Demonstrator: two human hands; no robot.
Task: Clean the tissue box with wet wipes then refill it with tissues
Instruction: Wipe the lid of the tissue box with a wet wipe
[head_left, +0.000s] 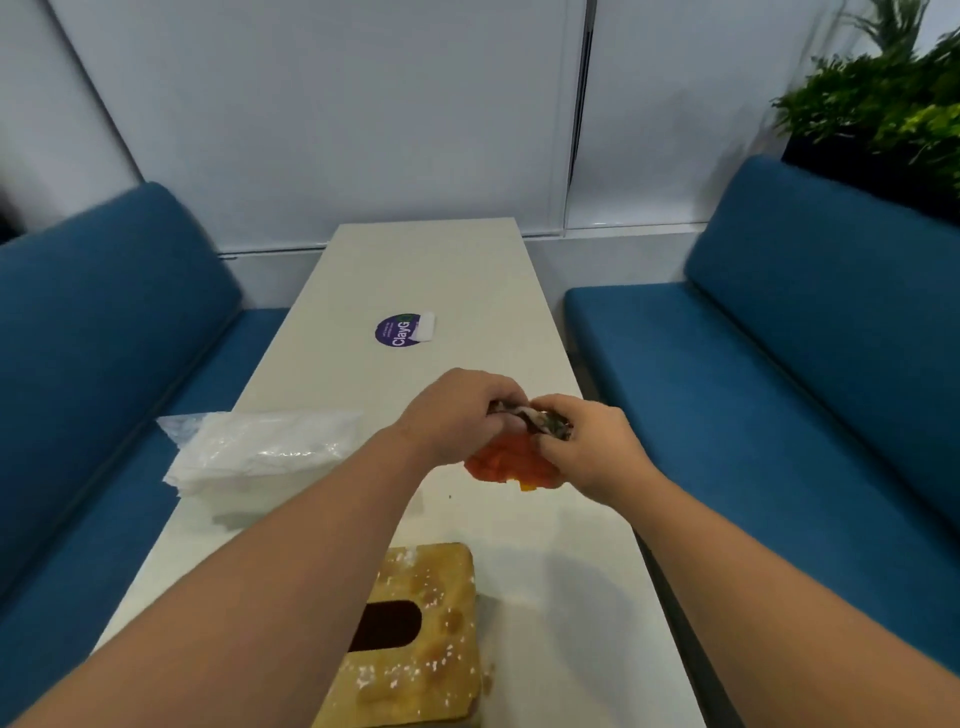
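Observation:
A wooden tissue box (415, 654) with a dark oval slot lies at the near edge of the white table (431, 270), speckled with white crumbs and pale stains. Both hands are raised over the table's middle and grip an orange wet-wipe pack (511, 462) with a dark patterned top. My left hand (457, 410) pinches the top from the left, and my right hand (582, 447) holds the pack's right side. A clear plastic pack of white tissues (260, 452) lies at the table's left edge.
A round purple sticker (397, 332) with a white peeled tab sits farther along the table. Blue cushioned benches (779, 353) run along both sides. A green plant (883, 98) stands at the back right.

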